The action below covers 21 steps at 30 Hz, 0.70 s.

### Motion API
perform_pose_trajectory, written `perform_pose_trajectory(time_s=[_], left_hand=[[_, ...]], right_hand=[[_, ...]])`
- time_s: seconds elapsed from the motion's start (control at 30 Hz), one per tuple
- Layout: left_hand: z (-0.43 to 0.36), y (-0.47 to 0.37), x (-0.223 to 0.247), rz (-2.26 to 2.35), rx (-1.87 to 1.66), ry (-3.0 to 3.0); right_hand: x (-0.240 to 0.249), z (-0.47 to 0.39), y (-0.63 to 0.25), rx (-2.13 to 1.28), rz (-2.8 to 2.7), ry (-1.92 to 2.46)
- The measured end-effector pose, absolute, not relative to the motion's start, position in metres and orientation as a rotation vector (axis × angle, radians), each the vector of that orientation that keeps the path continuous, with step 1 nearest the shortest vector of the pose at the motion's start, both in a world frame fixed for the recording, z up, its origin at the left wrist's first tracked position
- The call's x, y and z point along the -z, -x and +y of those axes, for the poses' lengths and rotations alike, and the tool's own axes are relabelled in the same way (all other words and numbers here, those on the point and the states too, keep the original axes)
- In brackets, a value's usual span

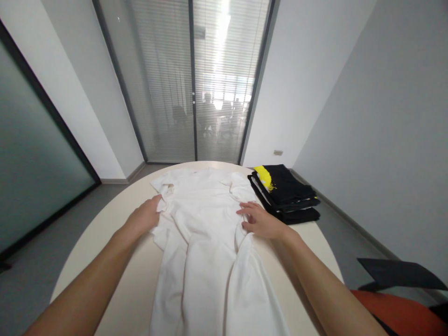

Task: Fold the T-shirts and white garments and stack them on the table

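White and rumpled, a garment (pixel 210 224) lies along the middle of the desk (pixel 136 289). The left hand (pixel 147 215) meets its left edge, grip impossible to tell; the right hand (pixel 262 221) touches its right edge, fingers (pixel 249 205) loosely apart. Black folded clothes (pixel 289 185) stand stacked far right.

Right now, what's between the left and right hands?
Head view: the white garment, spread wrinkled on the table, spans from the left hand to the right hand. Nothing else shows there.
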<state>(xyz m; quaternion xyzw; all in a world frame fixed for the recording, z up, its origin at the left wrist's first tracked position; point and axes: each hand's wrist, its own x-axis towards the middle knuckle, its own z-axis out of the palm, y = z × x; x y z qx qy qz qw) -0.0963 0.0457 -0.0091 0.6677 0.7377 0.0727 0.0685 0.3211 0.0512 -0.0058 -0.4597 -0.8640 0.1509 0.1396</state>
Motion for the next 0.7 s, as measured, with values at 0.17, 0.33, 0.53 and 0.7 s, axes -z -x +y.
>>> perform_pose_trajectory(time_s=[0.17,0.33,0.53,0.7], left_hand=[[0.053,0.127,0.007,2.472,-0.430,-1.747],[0.047,0.124,0.004,2.622,-0.488,-1.756],[0.042,0.100,0.012,2.555,-0.337,-2.104],[0.053,0.114,0.036,2.491,-0.072,-2.032]], right_hand=[[-0.009,0.042,-0.325,-0.363,-2.343,1.654],[-0.014,0.036,-0.322,-0.684,-2.151,1.962],[-0.023,0.038,-0.327,-0.627,-2.109,1.948],[-0.039,0.032,-0.335,-0.019,-2.080,2.320]])
